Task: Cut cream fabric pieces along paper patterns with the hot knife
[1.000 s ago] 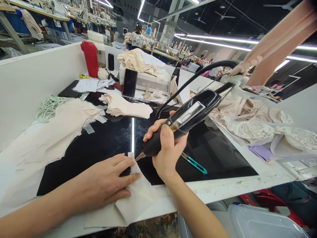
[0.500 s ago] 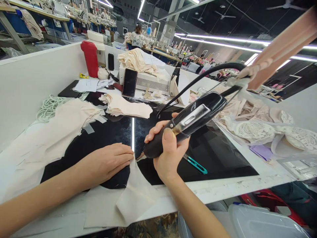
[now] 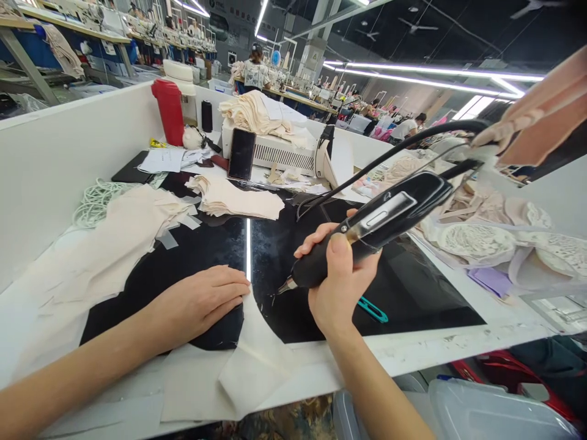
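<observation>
My left hand (image 3: 206, 301) lies flat, fingers stretched out together, on the black glossy board (image 3: 426, 293). Its fingertips rest on the upper tip of a cream fabric piece (image 3: 254, 360), at the lower end of a bright light strip (image 3: 248, 250). That fabric hangs over the table's front edge. My right hand (image 3: 342, 275) is wrapped round a thick black corded handheld tool (image 3: 380, 214) with a pointed metal tip. The tip is right of the fabric, apart from it, close above the board. Teal thread snips (image 3: 372, 310) lie partly hidden behind my right wrist.
Stacked cream pieces (image 3: 238, 198) lie beyond my hands, with more cream fabric (image 3: 114, 232) at left. A phone (image 3: 241, 154) leans on a vented white box (image 3: 279, 156). Lace bra parts (image 3: 477, 241) are heaped at right. The tool's black cable (image 3: 389, 150) arcs up to pink fabric strips.
My right hand has moved the tool rightward, and its tip has left the fabric's edge. My left hand stays at the same spot on the fabric.
</observation>
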Available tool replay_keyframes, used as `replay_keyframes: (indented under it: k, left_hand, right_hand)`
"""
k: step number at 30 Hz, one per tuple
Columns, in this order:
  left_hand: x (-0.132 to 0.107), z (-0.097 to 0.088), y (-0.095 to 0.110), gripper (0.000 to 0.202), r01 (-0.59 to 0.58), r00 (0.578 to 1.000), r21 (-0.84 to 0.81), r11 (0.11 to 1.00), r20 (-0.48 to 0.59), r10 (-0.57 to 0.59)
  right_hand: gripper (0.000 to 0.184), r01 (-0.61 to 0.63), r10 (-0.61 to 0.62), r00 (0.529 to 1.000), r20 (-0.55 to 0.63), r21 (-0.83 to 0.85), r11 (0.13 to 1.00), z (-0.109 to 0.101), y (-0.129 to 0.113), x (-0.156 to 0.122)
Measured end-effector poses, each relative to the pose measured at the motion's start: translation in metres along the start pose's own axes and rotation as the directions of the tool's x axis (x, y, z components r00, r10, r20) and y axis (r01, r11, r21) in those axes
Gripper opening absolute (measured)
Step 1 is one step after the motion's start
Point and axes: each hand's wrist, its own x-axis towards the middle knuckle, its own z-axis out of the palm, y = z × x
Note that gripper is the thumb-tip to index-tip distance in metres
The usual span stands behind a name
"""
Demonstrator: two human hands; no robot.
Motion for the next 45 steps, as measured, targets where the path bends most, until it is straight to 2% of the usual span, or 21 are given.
replay_keyframes:
  k: [7,12,14,16,18,19,21,22,23,25,27,29,32,34,36,38,39,40,42,43,45]
  left_hand:
    - [0.001,0.000,-0.003,0.030,0.076,0.996,-0.073,0.994,-0.039,-0.079]
    - [0.003,-0.001,0.001,0.026,0.105,0.994,-0.108,0.989,-0.028,-0.109]
    - [0.004,-0.001,0.003,0.020,0.111,0.993,-0.122,0.986,-0.029,-0.115]
    - [0.004,-0.001,0.005,0.018,0.122,0.991,-0.095,0.988,-0.036,-0.126]
    - [0.003,-0.001,0.009,0.018,0.130,0.990,-0.058,0.990,-0.043,-0.133]
    - [0.004,-0.002,0.011,0.018,0.130,0.990,-0.047,0.990,-0.051,-0.132]
    - [0.005,-0.005,0.019,0.019,0.116,0.990,-0.047,0.992,-0.076,-0.119]
    - [0.007,-0.007,0.023,0.020,0.094,0.990,-0.058,0.994,-0.101,-0.100]
    - [0.010,-0.010,0.029,0.022,0.061,0.989,-0.075,0.995,-0.132,-0.071]
    - [0.016,-0.017,0.039,0.024,-0.021,0.980,-0.101,0.995,-0.200,0.000]
    - [0.021,-0.023,0.048,0.026,-0.088,0.971,-0.094,0.992,-0.230,0.064]
    - [0.025,-0.029,0.054,0.028,-0.115,0.969,-0.071,0.991,-0.227,0.096]
    - [0.026,-0.035,0.058,0.031,-0.118,0.951,-0.102,0.988,-0.299,0.083]
    - [0.026,-0.038,0.058,0.030,-0.101,0.912,-0.170,0.980,-0.410,0.023]
    - [0.025,-0.040,0.055,0.027,-0.059,0.866,-0.289,0.955,-0.491,-0.095]
    - [0.024,-0.039,0.050,0.024,0.024,0.822,-0.493,0.870,-0.486,-0.298]
    - [0.023,-0.037,0.047,0.023,0.073,0.791,-0.618,0.783,-0.442,-0.423]
    - [0.022,-0.033,0.043,0.024,0.116,0.752,-0.745,0.656,-0.366,-0.549]
    - [0.018,-0.024,0.037,0.031,0.172,0.677,-0.931,0.322,-0.126,-0.725]
    - [0.016,-0.019,0.035,0.036,0.188,0.652,-0.972,0.142,0.015,-0.758]
    - [0.010,-0.010,0.032,0.050,0.213,0.642,-0.966,-0.149,0.253,-0.724]
  right_hand:
    - [0.027,0.048,-0.045,0.999,0.021,-0.153,0.987,-0.024,-0.002,-0.001]
    - [0.033,0.032,-0.030,0.999,0.013,-0.524,0.851,-0.046,-0.002,-0.001]
    - [0.047,0.089,-0.149,0.986,-0.076,-0.516,0.852,-0.054,0.000,0.001]
    - [0.054,0.196,-0.310,0.933,-0.181,-0.467,0.862,-0.061,0.002,0.001]
    - [0.040,0.321,-0.443,0.876,-0.190,-0.456,0.830,-0.068,0.001,-0.004]
    - [0.027,0.377,-0.476,0.871,-0.123,-0.454,0.808,-0.070,-0.001,-0.007]
    - [0.009,0.440,-0.442,0.892,0.096,-0.407,0.800,-0.070,-0.004,-0.016]
    - [0.008,0.419,-0.372,0.908,0.192,-0.374,0.827,-0.068,-0.005,-0.021]
    - [0.012,0.328,-0.255,0.937,0.237,-0.356,0.875,-0.064,-0.004,-0.025]
    - [0.024,0.028,0.041,0.974,0.224,-0.300,0.954,-0.052,0.000,-0.031]
    - [0.042,-0.289,0.324,0.914,0.244,-0.167,0.943,-0.038,0.008,-0.034]
    - [0.059,-0.521,0.480,0.772,0.416,-0.019,0.854,-0.026,0.016,-0.038]
    - [0.072,-0.721,0.498,0.550,0.670,0.081,0.688,-0.014,0.025,-0.050]
    - [0.071,-0.772,0.485,0.473,0.735,0.081,0.630,-0.010,0.027,-0.057]
    - [0.064,-0.805,0.490,0.422,0.763,0.066,0.590,-0.008,0.027,-0.060]
    - [0.061,-0.826,0.504,0.385,0.773,0.044,0.562,-0.008,0.026,-0.056]
    - [0.061,-0.828,0.519,0.375,0.768,0.026,0.560,-0.008,0.026,-0.053]
    - [0.060,-0.825,0.541,0.369,0.756,-0.002,0.565,-0.007,0.026,-0.049]
    - [0.059,-0.788,0.585,0.387,0.712,-0.074,0.611,-0.006,0.025,-0.039]
    - [0.059,-0.747,0.597,0.417,0.685,-0.115,0.655,-0.005,0.025,-0.034]
    - [0.059,-0.613,0.588,0.501,0.634,-0.220,0.759,-0.002,0.024,-0.027]
